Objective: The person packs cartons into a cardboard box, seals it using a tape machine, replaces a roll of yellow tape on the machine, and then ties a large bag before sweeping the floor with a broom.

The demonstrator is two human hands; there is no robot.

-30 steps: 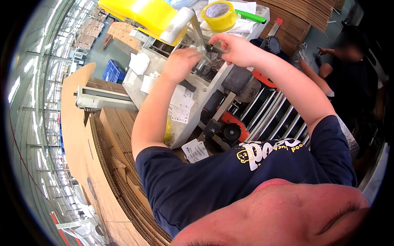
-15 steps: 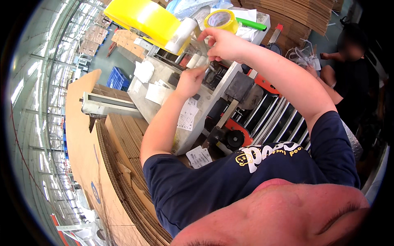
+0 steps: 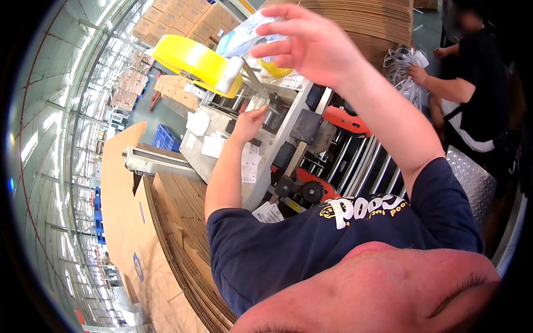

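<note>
Right hand is spread, grip of left hand unclear; glossy yellow tape is mounted near the tabletop's left edge.

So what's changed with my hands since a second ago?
Your right hand has moved up and away from your left hand, its fingers now spread. The left stays by the rollers; the big yellow tape roll is still mounted above.
</note>
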